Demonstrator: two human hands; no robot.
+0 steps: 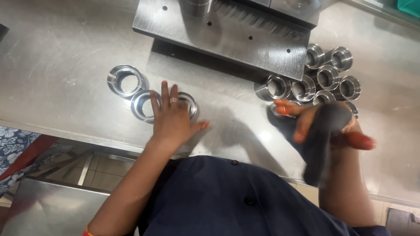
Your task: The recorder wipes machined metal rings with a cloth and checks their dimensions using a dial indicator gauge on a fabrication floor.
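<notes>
I take the grey steel block (232, 32) at the top of the head view as my landmark; it lies flat on the steel counter (57, 48), drilled with small holes.

Below the block and towards its left end, I see the left hand (173, 122) resting palm down on the counter, fingers spread and flat, its grip open and closed on nothing; a ring shows on one finger. The fingertips lie over two wide, shallow metal rings: one ring (144, 105) sits under the outer fingers, the other ring (188, 102) is partly hidden beside the hand. A third wide ring (124, 80) stands further left of these, just beside the first and clear of the hand.

Below the block's right end, the right hand (328, 129) is raised above the counter, its grip closed around a dark cloth (321, 140) that hangs down from the fingers; the hand is blurred, and I cannot tell whether a part is wrapped inside the cloth.

Just right of the block's lower right corner stands a cluster of smaller metal sleeves (328, 78), upright and touching one another; the nearest sleeves lie directly behind the right hand.

A dark blue garment (245, 196) fills the lower middle of the view; a patterned blue fabric (13, 144) shows at the far left edge, below the counter.
</notes>
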